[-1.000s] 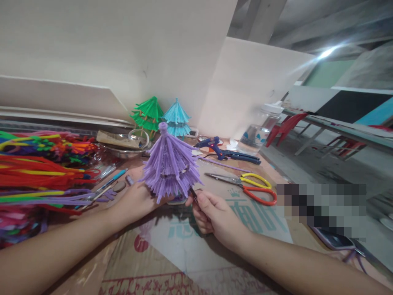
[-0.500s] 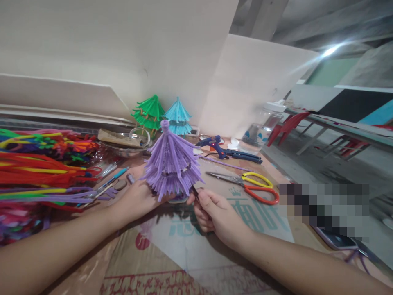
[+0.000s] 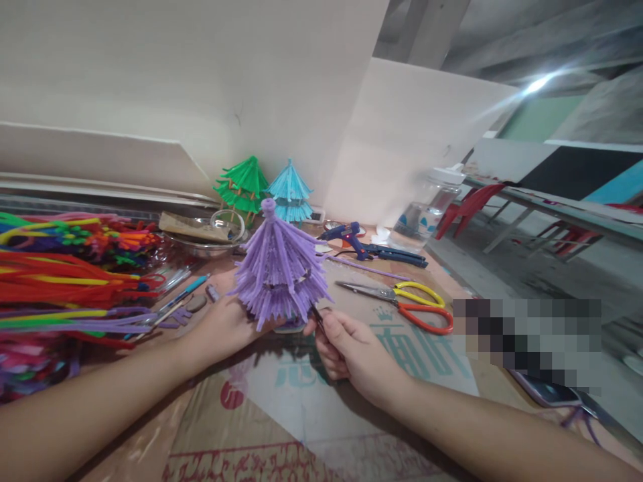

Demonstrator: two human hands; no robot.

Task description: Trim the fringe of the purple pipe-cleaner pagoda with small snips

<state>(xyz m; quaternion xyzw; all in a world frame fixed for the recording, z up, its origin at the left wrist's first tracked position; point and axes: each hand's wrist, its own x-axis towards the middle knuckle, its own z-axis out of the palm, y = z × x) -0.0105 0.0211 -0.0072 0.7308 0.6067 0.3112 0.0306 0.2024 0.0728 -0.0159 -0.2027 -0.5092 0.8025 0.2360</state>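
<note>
A purple tiered tree made of pipe cleaners (image 3: 279, 268) stands upright over the cardboard sheet (image 3: 301, 408). My left hand (image 3: 221, 328) grips its base from the left, fingers hidden under the lower fringe. My right hand (image 3: 351, 355) is closed in a pinch on a thin dark tool (image 3: 317, 314) whose tip touches the tree's lower right edge. What the tool is I cannot make out.
A heap of coloured pipe cleaners (image 3: 65, 274) lies at the left. Green (image 3: 244, 184) and blue (image 3: 289, 191) pipe-cleaner trees stand by the wall. Scissors (image 3: 406, 304), a blue glue gun (image 3: 351, 237), a metal bowl (image 3: 205, 241), a plastic jar (image 3: 426, 207) and a phone (image 3: 547, 391) lie around.
Only the view has shifted slightly; both hands and the purple tree stay as they were.
</note>
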